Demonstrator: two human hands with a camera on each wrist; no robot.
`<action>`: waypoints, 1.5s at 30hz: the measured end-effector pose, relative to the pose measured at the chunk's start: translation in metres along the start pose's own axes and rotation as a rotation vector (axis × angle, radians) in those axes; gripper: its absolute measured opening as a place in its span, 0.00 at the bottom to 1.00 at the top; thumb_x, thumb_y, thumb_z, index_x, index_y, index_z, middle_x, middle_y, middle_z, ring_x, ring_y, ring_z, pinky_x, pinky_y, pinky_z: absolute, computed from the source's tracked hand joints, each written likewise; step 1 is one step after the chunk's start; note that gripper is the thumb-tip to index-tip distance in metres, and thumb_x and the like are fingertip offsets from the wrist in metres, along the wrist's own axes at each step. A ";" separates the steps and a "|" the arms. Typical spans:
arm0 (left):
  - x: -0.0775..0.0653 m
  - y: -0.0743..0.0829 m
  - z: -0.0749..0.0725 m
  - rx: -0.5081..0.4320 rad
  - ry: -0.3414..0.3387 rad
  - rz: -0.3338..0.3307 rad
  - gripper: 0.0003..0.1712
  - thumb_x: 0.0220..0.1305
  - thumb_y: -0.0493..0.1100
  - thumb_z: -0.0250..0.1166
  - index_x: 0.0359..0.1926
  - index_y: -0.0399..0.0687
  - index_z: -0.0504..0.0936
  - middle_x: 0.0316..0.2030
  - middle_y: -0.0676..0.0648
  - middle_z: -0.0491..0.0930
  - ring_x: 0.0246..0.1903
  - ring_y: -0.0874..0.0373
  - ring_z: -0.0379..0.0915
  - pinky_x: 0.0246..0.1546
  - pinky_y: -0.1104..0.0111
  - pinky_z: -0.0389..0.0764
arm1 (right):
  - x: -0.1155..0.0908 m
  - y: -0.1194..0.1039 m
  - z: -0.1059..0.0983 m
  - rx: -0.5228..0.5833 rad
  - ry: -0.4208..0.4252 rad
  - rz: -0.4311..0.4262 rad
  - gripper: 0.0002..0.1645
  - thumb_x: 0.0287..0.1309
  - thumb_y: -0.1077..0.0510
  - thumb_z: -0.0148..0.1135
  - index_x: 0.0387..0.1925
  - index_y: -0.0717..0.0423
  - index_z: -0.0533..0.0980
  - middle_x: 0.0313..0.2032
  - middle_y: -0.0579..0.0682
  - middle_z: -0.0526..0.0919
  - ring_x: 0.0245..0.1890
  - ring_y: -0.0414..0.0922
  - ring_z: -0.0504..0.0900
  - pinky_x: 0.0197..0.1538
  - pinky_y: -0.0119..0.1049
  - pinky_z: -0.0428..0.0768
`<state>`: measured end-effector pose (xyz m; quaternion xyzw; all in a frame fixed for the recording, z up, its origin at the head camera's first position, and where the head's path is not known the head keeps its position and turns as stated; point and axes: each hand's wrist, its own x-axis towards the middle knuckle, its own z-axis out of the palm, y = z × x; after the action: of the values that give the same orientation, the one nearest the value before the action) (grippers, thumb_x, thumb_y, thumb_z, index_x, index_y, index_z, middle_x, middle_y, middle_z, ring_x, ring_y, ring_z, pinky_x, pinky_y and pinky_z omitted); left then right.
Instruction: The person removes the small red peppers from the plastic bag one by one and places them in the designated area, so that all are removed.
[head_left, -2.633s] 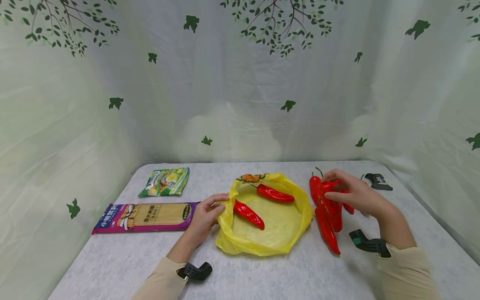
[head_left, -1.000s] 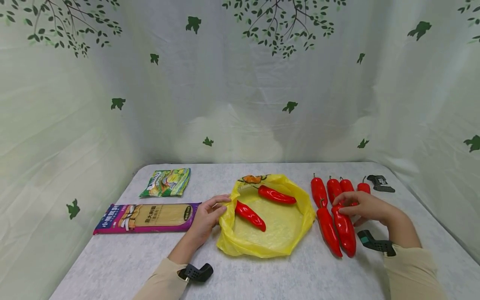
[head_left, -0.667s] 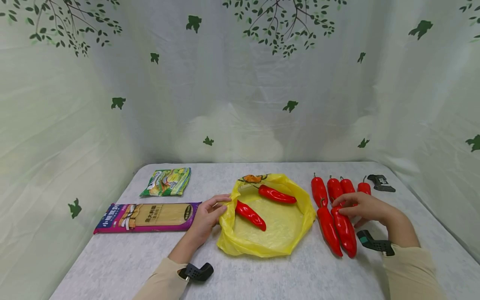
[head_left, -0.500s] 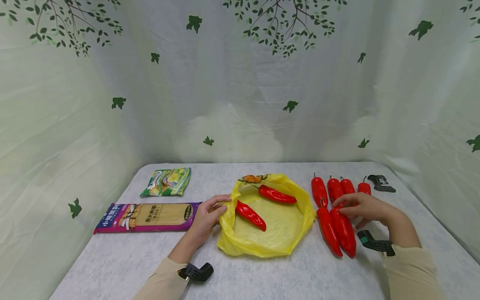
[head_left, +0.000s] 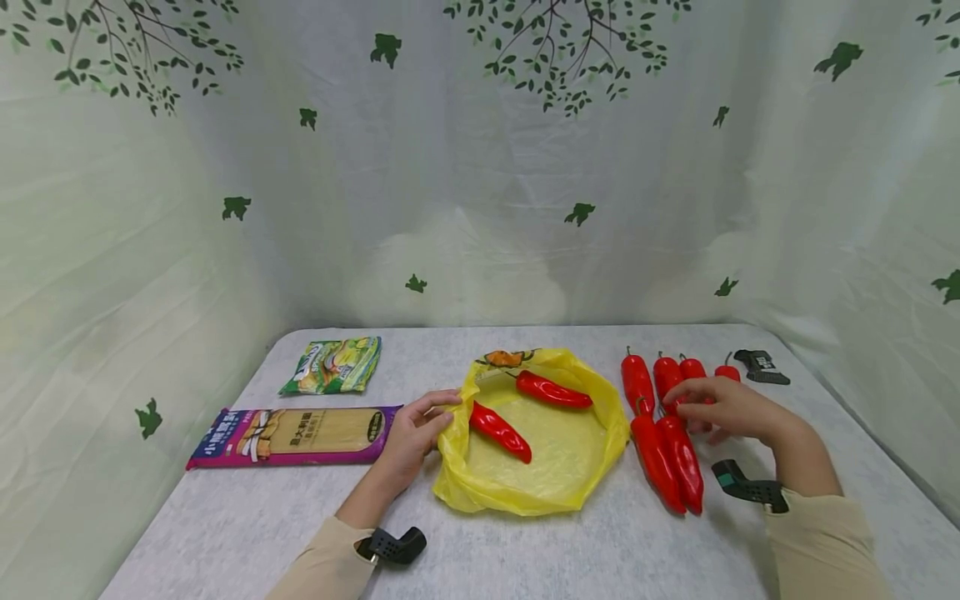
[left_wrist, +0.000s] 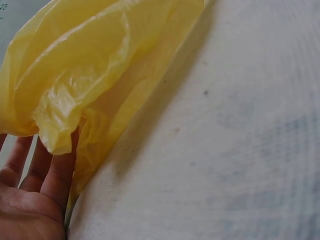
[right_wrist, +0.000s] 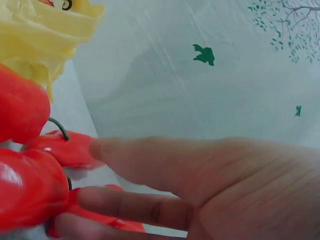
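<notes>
A yellow plastic bag (head_left: 547,483) with its rim spread wide lies mid-table, two red chili peppers (head_left: 553,391) inside. My left hand (head_left: 408,433) rests against its left rim; in the left wrist view the hand (left_wrist: 35,200) has fairly straight fingers, tips tucked behind the film. Right of the bag, more red chili peppers lie in two rows: two near peppers (head_left: 682,462) side by side and several beyond. My right hand (head_left: 738,408) hovers over the near pair's stem ends. In the right wrist view its thumb and fingers (right_wrist: 130,205) stand apart beside the peppers (right_wrist: 30,190).
At left lies a long purple pack of noodles (head_left: 322,433), partly behind my left hand. Behind it is a green packet (head_left: 333,365). A small black packet (head_left: 761,367) sits at the far right. A pale cloth backdrop (head_left: 480,167) rises behind the table (head_left: 480,558).
The right hand has spread the heaped chili peppers into two rows. Lately it nudged the nearer right pepper leftward against its neighbour, then drew slightly back. The left hand stays at the bag.
</notes>
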<state>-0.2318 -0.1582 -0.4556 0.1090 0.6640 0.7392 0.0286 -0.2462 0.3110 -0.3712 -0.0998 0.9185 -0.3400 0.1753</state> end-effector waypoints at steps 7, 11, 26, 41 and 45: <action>-0.001 0.000 0.001 -0.004 0.017 0.007 0.20 0.69 0.38 0.61 0.58 0.30 0.75 0.63 0.48 0.73 0.46 0.63 0.79 0.37 0.72 0.85 | 0.003 -0.011 0.003 -0.004 0.046 -0.029 0.30 0.60 0.53 0.68 0.61 0.59 0.73 0.47 0.60 0.80 0.37 0.48 0.80 0.37 0.40 0.87; 0.000 0.000 0.001 -0.005 0.012 0.007 0.20 0.70 0.38 0.60 0.58 0.29 0.75 0.62 0.49 0.73 0.45 0.64 0.79 0.38 0.72 0.85 | 0.004 -0.020 0.004 -0.010 0.094 -0.055 0.27 0.62 0.53 0.66 0.60 0.58 0.74 0.41 0.59 0.82 0.32 0.50 0.81 0.34 0.41 0.86; -0.001 0.001 0.000 -0.002 0.021 -0.005 0.21 0.70 0.38 0.61 0.58 0.29 0.75 0.63 0.48 0.73 0.43 0.63 0.78 0.34 0.74 0.83 | 0.004 -0.061 0.020 -0.036 0.202 -0.168 0.21 0.64 0.54 0.64 0.57 0.54 0.76 0.52 0.62 0.81 0.37 0.50 0.84 0.38 0.42 0.87; 0.000 0.000 -0.001 -0.006 0.005 0.007 0.22 0.71 0.37 0.59 0.59 0.26 0.73 0.68 0.39 0.68 0.44 0.64 0.78 0.35 0.74 0.83 | 0.015 -0.083 0.049 -0.097 0.256 -0.270 0.17 0.65 0.57 0.62 0.55 0.52 0.78 0.51 0.53 0.84 0.46 0.48 0.81 0.40 0.37 0.86; 0.000 0.000 -0.001 -0.010 0.006 0.007 0.22 0.71 0.37 0.59 0.59 0.26 0.73 0.67 0.40 0.68 0.44 0.64 0.78 0.36 0.74 0.84 | 0.018 -0.090 0.057 -0.076 0.255 -0.268 0.19 0.63 0.58 0.64 0.55 0.52 0.78 0.51 0.53 0.84 0.46 0.48 0.81 0.39 0.36 0.86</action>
<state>-0.2319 -0.1595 -0.4560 0.1090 0.6601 0.7428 0.0248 -0.2344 0.2046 -0.3568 -0.1839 0.9240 -0.3351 0.0065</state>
